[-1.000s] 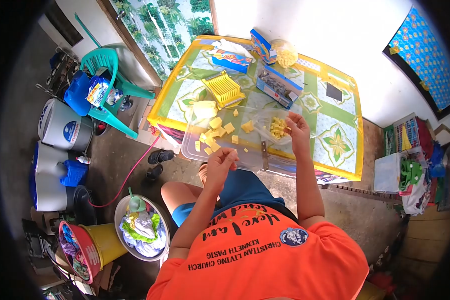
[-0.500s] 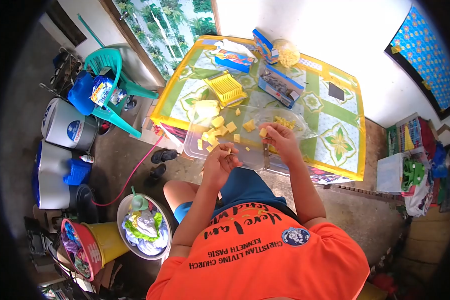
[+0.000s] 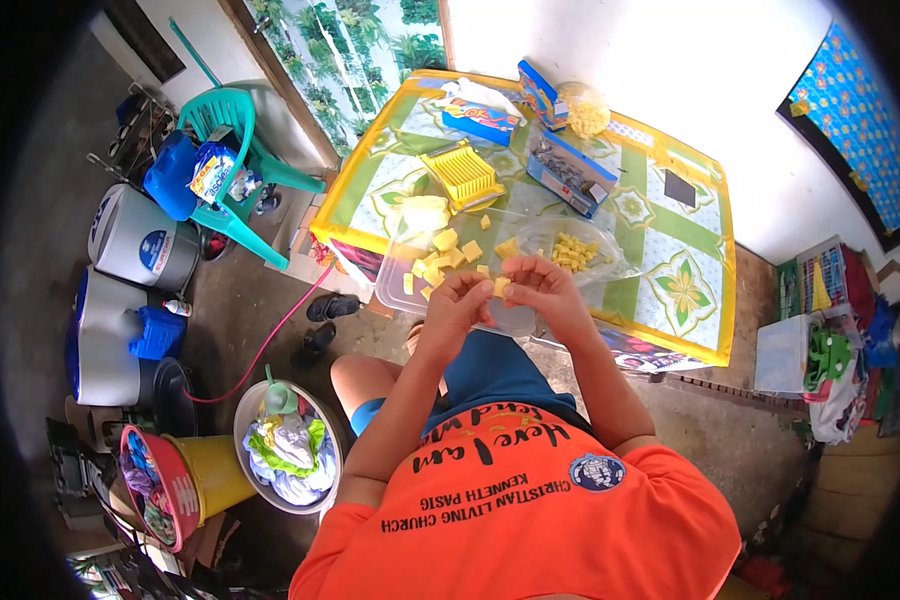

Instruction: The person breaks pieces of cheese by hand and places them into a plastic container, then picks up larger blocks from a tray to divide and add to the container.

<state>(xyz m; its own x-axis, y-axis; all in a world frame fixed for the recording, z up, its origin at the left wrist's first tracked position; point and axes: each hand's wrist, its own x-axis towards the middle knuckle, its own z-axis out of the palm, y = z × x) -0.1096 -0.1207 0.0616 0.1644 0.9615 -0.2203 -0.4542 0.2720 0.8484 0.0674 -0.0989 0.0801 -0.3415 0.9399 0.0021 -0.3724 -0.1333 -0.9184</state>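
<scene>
Over the flower-patterned bench [image 3: 660,235], above a clear tray [image 3: 395,285] of yellow cubes, left hand [image 3: 457,305] and right hand [image 3: 542,290] meet, fingers pinching one yellow cube [image 3: 501,287].

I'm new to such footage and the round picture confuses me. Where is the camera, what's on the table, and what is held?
No machine here: a person works with bare hands. One wide-angle camera worn on the head looks down, which bends the edges. On the table are a clear tray of yellow cubes, a bowl of smaller pieces and a yellow slicer. The left hand and right hand together pinch one cube above the tray's near edge.
</scene>
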